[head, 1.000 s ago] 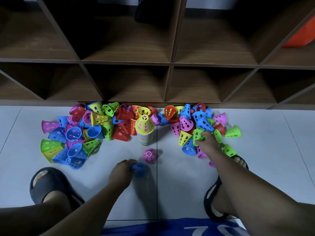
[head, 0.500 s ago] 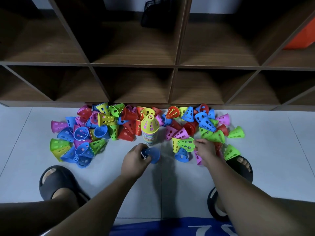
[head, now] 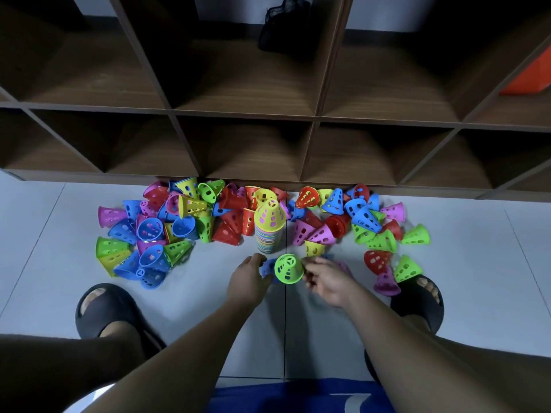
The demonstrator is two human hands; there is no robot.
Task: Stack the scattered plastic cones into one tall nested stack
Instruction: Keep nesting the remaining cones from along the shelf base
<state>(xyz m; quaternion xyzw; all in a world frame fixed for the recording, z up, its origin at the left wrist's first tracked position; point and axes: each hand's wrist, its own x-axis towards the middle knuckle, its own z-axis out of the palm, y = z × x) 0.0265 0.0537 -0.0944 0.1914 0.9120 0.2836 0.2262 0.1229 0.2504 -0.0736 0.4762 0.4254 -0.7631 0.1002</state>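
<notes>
Green cone (head: 288, 269) now brought against blue cone (head: 265, 267).

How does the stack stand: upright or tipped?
Upright. The stack stands base down on the floor, its yellow top cone pointing up.

We face a dark wooden cubby shelf (head: 238, 114) standing on pale grey floor tiles (head: 477, 293). A black mesh bag (head: 283, 22) sits in an upper cubby, an orange object (head: 530, 76) far right. Light is dim.

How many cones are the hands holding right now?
2: a blue cone in the left hand, a green cone in the right hand; more may hide underneath.
</notes>
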